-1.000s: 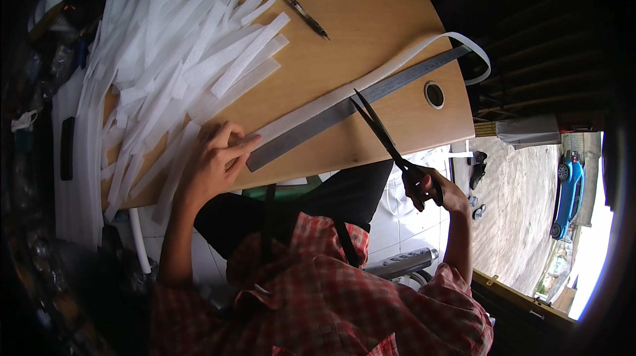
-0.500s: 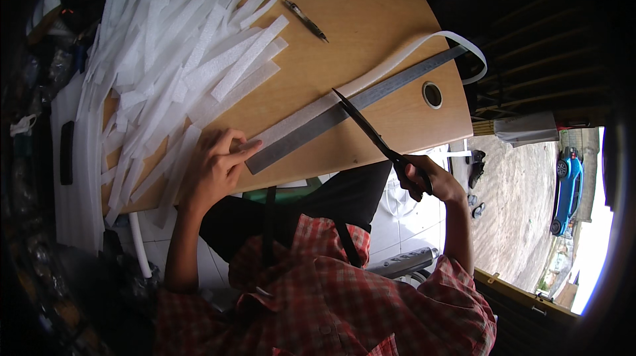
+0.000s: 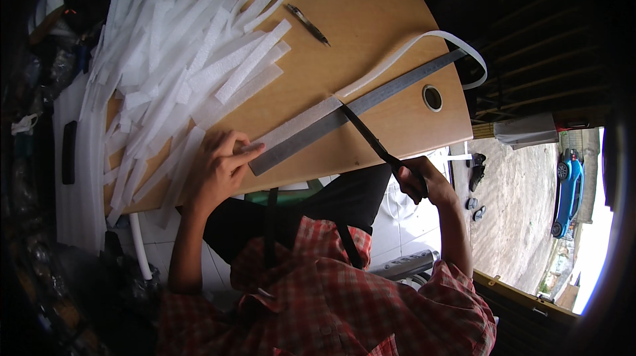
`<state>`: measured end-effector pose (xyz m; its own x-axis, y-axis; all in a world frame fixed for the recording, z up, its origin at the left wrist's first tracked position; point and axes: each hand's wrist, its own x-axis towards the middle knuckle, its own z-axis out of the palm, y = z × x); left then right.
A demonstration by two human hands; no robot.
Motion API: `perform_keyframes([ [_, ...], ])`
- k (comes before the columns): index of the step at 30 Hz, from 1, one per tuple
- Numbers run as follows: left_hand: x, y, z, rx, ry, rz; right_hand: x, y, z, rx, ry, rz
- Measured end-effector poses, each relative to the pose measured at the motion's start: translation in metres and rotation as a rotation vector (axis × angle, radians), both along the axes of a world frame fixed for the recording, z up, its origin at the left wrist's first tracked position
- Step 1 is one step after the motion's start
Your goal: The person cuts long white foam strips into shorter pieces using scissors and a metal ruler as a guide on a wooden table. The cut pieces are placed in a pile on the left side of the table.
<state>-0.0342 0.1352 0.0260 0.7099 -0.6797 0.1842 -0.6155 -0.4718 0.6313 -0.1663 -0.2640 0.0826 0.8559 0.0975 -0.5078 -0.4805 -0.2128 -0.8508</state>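
On the wooden table, a long white foam strip (image 3: 298, 121) lies along the upper edge of a steel ruler (image 3: 397, 85). The fingers of my left hand (image 3: 224, 165) are pressed together on the strip's near end, beside the ruler's end. My right hand (image 3: 424, 180) grips black scissors (image 3: 366, 135) by the handles. Their blades look closed and slant across the ruler, with the tips at the strip's edge. There the strip shows a break, and a longer white length (image 3: 387, 63) curves from it past the right table edge.
Many white foam strips (image 3: 192, 58) are heaped on the table's left side, some overhanging the front edge. A pen (image 3: 307, 24) lies near the far middle. The table (image 3: 371, 4) has a round ringed hole (image 3: 432, 97) at right. Footwear (image 3: 477, 174) sits on the floor beyond.
The scissors have closed, and their tips have drawn back slightly toward me. A break now shows in the strip at the tips. My left hand has barely moved.
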Motion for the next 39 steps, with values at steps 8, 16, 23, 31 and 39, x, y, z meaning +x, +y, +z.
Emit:
perform_keyframes([
  [8,-0.007,-0.002,0.003,-0.002,-0.105,0.157,-0.002,0.006,0.006,-0.037,0.031,0.119],
  [16,-0.006,-0.027,0.004,0.201,-0.41,0.56,-0.027,0.003,-0.005,0.023,0.012,0.088],
  [23,0.053,-0.133,0.004,-0.152,-0.291,0.168,-0.051,-0.011,-0.015,0.081,0.001,0.018],
  [31,0.085,-0.174,-0.022,-0.067,-0.409,-0.082,-0.062,-0.006,-0.01,0.098,0.055,0.013],
  [39,0.028,-0.053,-0.005,0.016,-0.386,-0.014,-0.054,0.006,-0.012,0.109,0.065,0.054],
])
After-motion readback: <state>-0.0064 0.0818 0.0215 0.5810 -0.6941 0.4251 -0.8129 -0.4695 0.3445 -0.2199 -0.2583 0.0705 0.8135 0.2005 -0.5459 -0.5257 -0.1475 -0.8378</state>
